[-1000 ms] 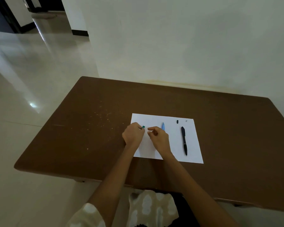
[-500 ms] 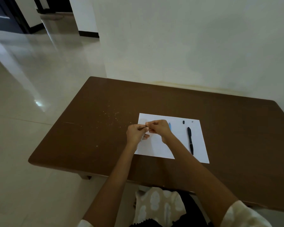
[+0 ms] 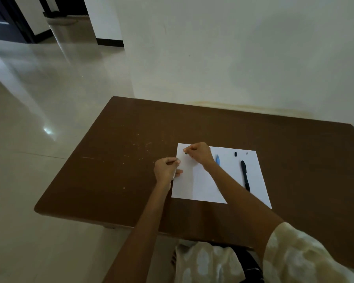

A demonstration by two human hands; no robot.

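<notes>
**Head view: both hands worked at the left edge of the flat white sheet of paper [image 3: 202, 186]**

I saw the left hand [image 3: 166, 168] hovering over the sheet's left edge, its fingers curled round a slender pale tube [image 3: 174, 174]. The tube ran down out of the fist, and its greyish tip showed between thumb and forefinger. The right hand [image 3: 199, 153] sat just beyond it, over the sheet's far left corner, with thumb and forefinger pinching a small dark teal piece [image 3: 185, 153] and the other fingers folded in. The two hands were close but apart, and I could not tell whether the teal piece touched the paper.

The right forearm lay slantwise across the sheet and hid much of its near middle. Right of that wrist, a light blue tapered pen part [image 3: 217, 160] lay on the paper. Farther right lay a slim black pen [image 3: 245, 176], lengthwise, with a tiny black cap [image 3: 235, 154] and a small grey speck [image 3: 247, 153] beyond its far end.

The sheet rested on a dark brown wooden table [image 3: 304, 160], which stood against a pale wall [image 3: 233, 58]. Pale crumbs [image 3: 139, 144] were scattered left of the paper. A patterned cream sleeve [image 3: 294, 258] filled the near right corner.
</notes>
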